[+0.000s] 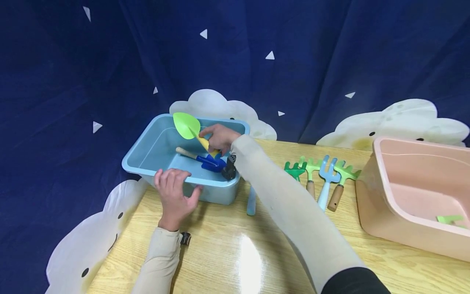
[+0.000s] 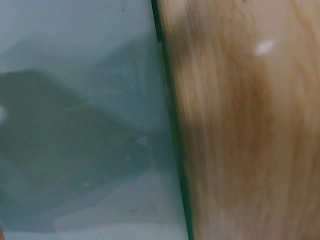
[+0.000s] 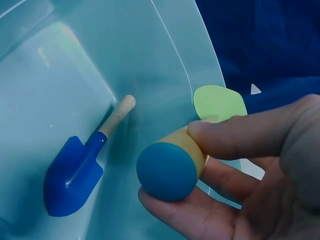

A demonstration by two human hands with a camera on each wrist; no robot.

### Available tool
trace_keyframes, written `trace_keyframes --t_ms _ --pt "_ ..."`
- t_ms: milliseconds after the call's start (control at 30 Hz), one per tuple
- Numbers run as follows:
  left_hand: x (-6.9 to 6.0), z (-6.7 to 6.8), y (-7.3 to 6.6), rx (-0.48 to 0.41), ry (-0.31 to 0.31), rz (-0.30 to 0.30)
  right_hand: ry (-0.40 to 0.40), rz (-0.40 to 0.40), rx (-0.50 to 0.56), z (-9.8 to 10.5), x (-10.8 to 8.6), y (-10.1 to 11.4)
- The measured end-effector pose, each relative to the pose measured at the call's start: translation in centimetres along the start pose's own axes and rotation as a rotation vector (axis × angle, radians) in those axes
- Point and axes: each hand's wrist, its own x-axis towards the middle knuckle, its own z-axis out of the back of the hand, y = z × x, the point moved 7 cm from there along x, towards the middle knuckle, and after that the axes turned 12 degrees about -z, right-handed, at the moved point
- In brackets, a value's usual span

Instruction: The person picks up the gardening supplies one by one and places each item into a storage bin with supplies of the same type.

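Observation:
My right hand [image 1: 222, 138] grips the yellow handle of a toy shovel [image 1: 186, 125] over the light blue basin [image 1: 139, 169]. The shovel has a light green blade pointing toward the basin's far side. In the right wrist view, thumb and fingers close round the handle [image 3: 181, 140] near its blue end cap. A small blue shovel [image 3: 75, 175] with a pale wooden handle lies on the basin floor. My left hand [image 1: 174, 198] holds the basin's near rim, fingers over the edge and thumb outside. The left wrist view mostly shows basin wall and table.
Right of the basin, several hand rakes and forks lie on the wooden table [image 1: 220, 245], including a light blue fork [image 1: 327, 179]. A blue handle [image 1: 251, 202] lies beside the basin, partly hidden. A pink basin [image 1: 407, 224] at right holds a green piece [image 1: 449, 219]. Dark blue cloth hangs behind.

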Motion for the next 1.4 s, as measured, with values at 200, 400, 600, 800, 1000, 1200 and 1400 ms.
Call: trace_keyframes --t_ms 200,400,600,800,1000,1200,1400 --pt "0.2 0.0 0.0 0.001 -0.001 0.001 -0.005 0.007 -0.021 0.3 -0.1 0.0" --pt "0.3 0.0 0.0 -0.003 -0.004 0.004 -0.005 0.026 -0.048 0.7 -0.3 0.0" --pt "0.5 -0.1 0.0 -0.011 -0.008 0.001 0.020 0.060 -0.061 1.2 -0.9 0.1" --pt "0.5 -0.1 -0.1 -0.015 -0.011 0.002 0.005 0.061 -0.044 1.7 -0.9 0.2" --pt "0.6 -0.3 -0.2 -0.030 -0.005 0.000 -0.137 0.084 0.028 3.0 -0.8 0.2" --pt "0.4 -0.2 0.0 -0.018 -0.001 0.012 -0.215 0.155 0.052 3.9 -1.8 0.1" --pt "0.0 -0.3 0.0 -0.024 0.017 0.030 -0.309 0.215 0.047 5.5 -4.4 -1.8"
